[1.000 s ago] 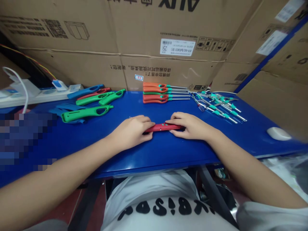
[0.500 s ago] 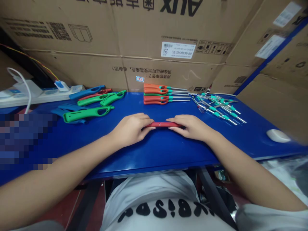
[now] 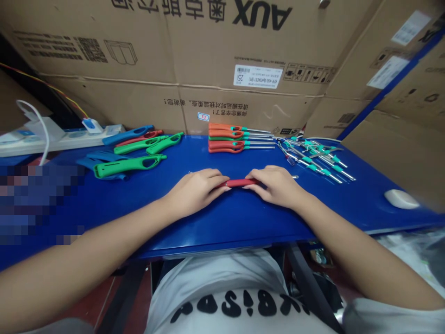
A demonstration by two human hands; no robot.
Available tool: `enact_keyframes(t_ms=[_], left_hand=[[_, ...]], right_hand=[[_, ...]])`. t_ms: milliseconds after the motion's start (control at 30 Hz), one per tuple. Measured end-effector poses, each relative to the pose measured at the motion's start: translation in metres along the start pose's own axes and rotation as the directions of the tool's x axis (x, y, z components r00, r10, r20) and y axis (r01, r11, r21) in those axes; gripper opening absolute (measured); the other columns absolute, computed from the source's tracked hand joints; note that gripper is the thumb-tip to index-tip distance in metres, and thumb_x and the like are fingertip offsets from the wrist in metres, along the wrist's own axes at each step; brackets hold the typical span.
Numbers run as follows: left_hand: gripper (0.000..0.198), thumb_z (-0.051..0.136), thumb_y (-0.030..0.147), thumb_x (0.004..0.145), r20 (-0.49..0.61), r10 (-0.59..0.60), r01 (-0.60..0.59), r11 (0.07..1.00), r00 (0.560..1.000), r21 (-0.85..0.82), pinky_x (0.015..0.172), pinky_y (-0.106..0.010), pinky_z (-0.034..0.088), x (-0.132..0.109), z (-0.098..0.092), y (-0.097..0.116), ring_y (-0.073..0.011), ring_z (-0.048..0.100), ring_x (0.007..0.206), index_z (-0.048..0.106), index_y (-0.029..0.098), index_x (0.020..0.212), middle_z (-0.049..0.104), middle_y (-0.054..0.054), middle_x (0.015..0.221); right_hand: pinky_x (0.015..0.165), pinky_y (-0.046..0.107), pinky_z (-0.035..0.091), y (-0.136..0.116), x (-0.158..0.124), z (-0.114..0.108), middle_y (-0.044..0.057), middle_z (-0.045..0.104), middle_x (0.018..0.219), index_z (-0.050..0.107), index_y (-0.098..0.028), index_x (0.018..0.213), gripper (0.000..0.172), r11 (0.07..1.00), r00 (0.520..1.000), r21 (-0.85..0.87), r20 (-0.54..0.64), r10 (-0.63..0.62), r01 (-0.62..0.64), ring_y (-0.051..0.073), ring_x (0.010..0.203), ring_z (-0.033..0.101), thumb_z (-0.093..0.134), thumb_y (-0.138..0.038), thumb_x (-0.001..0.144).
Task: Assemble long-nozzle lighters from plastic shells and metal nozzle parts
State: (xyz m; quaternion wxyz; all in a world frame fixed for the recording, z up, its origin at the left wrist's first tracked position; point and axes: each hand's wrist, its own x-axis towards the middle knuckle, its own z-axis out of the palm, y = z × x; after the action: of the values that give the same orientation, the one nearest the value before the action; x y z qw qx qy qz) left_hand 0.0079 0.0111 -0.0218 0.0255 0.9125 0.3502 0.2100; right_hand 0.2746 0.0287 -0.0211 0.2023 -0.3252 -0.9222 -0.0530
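At the near edge, a white shirt with black lettering [image 3: 236, 297] fills the bottom of the view, and both forearms reach forward over the blue tabletop [image 3: 225, 222].

Left hand [image 3: 194, 191]: palm down, fingers [image 3: 217, 178] curled narrow and holding the left end of the red lighter body [image 3: 238, 183].

Right hand [image 3: 275, 186]: palm down, fingers [image 3: 255, 175] closed on the right end of the same piece.

Red lighter body: lies level on the tabletop, mid-table, between the two hands. Only its middle stretch shows. A short metal tip [image 3: 295, 176] pokes out just past the right hand.

White oval object [image 3: 401, 198]: at the right edge, well apart from the hands.

Farther back on the left: a green handle shell [image 3: 130, 164] resting on blue shells [image 3: 99, 160], then more green, red and blue shells [image 3: 146, 139].

Back centre: a neat stack of orange and red lighters [image 3: 227, 138], nozzles pointing right.

Back right: a loose pile of metal rods with teal collars [image 3: 318, 155].

Far left: a white power strip [image 3: 59, 138].

Cardboard boxes [image 3: 208, 55] wall off the rear.
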Motion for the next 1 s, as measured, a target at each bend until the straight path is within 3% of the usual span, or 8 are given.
enact_keyframes(t_ms=[133, 233, 500, 667, 767, 867, 1000], left_hand=[[0.034, 0.046, 0.037, 0.105, -0.053, 0.004, -0.002, 0.999, 0.999, 0.036, 0.086, -0.034, 0.054, 0.000, -0.001, -0.004, -0.0230, 0.068, 0.101, 0.069, 0.015, 0.116, 0.072, -0.009, 0.110], [0.030, 0.046, 0.034, 0.104, -0.086, 0.005, 0.003, 0.995, 0.996, 0.095, 0.082, -0.035, 0.054, -0.001, -0.004, -0.006, -0.0241, 0.068, 0.098, 0.069, 0.015, 0.111, 0.073, -0.009, 0.106], [0.025, 0.046, 0.030, 0.103, -0.093, 0.031, -0.009, 0.974, 0.995, 0.225, 0.074, -0.037, 0.049, 0.001, -0.012, 0.000, -0.0254, 0.063, 0.088, 0.066, 0.015, 0.106, 0.070, -0.009, 0.098], [0.031, 0.045, 0.033, 0.105, -0.098, 0.069, -0.047, 0.975, 0.993, 0.215, 0.083, -0.036, 0.051, 0.000, -0.011, 0.003, -0.0241, 0.064, 0.100, 0.065, 0.016, 0.121, 0.070, -0.009, 0.113], [0.032, 0.047, 0.034, 0.105, -0.096, 0.100, -0.078, 0.974, 0.990, 0.211, 0.082, -0.034, 0.051, -0.001, -0.006, 0.004, -0.0226, 0.066, 0.100, 0.065, 0.019, 0.126, 0.071, -0.008, 0.115], [0.031, 0.048, 0.037, 0.104, -0.106, 0.063, -0.050, 0.991, 0.992, 0.126, 0.080, -0.033, 0.051, -0.002, -0.005, 0.005, -0.0219, 0.067, 0.097, 0.070, 0.019, 0.116, 0.074, -0.007, 0.109], [0.031, 0.053, 0.040, 0.100, -0.119, -0.173, 0.144, 0.965, 0.978, -0.221, 0.073, -0.029, 0.050, 0.000, -0.009, 0.009, -0.0195, 0.068, 0.086, 0.076, 0.019, 0.104, 0.076, -0.006, 0.099]], right_hand=[[0.075, 0.033, 0.043, 0.002, 0.003, 0.000, 0.004, 0.075, 0.093, 0.067, -0.020, 0.112, 0.025, 1.000, 0.999, 0.009, 0.020, 0.028, -0.028, 0.021, 0.079, 0.067, 0.064, -0.039, 0.096], [0.078, 0.034, 0.044, 0.007, 0.003, -0.001, 0.007, 0.074, 0.099, 0.066, -0.018, 0.110, 0.025, 0.999, 0.999, 0.017, -0.009, 0.039, -0.038, 0.022, 0.088, 0.066, 0.067, -0.038, 0.093], [0.071, 0.033, 0.037, 0.008, 0.001, -0.002, 0.005, 0.069, 0.086, 0.061, -0.018, 0.091, 0.017, 0.999, 0.998, 0.024, -0.058, -0.029, 0.030, 0.020, 0.081, 0.061, 0.061, -0.034, 0.097], [0.069, 0.033, 0.035, 0.005, 0.001, -0.004, 0.004, 0.066, 0.078, 0.058, -0.017, 0.085, 0.014, 0.997, 0.990, -0.030, -0.127, -0.067, 0.064, 0.019, 0.072, 0.058, 0.060, -0.026, 0.096], [0.071, 0.034, 0.036, 0.001, 0.002, -0.003, 0.004, 0.067, 0.077, 0.059, -0.017, 0.086, 0.017, 0.993, 0.990, -0.065, -0.095, -0.107, 0.101, 0.019, 0.072, 0.058, 0.055, -0.027, 0.099], [0.074, 0.035, 0.037, -0.004, 0.004, -0.002, 0.006, 0.072, 0.084, 0.064, -0.017, 0.093, 0.019, 0.986, 0.989, -0.111, -0.059, -0.134, 0.127, 0.020, 0.077, 0.061, 0.052, -0.030, 0.102], [0.079, 0.039, 0.040, -0.009, 0.006, -0.003, 0.012, 0.075, 0.112, 0.063, -0.015, 0.123, 0.027, 0.966, 0.981, -0.217, -0.100, -0.165, 0.141, 0.024, 0.094, 0.064, 0.050, -0.026, 0.103]])
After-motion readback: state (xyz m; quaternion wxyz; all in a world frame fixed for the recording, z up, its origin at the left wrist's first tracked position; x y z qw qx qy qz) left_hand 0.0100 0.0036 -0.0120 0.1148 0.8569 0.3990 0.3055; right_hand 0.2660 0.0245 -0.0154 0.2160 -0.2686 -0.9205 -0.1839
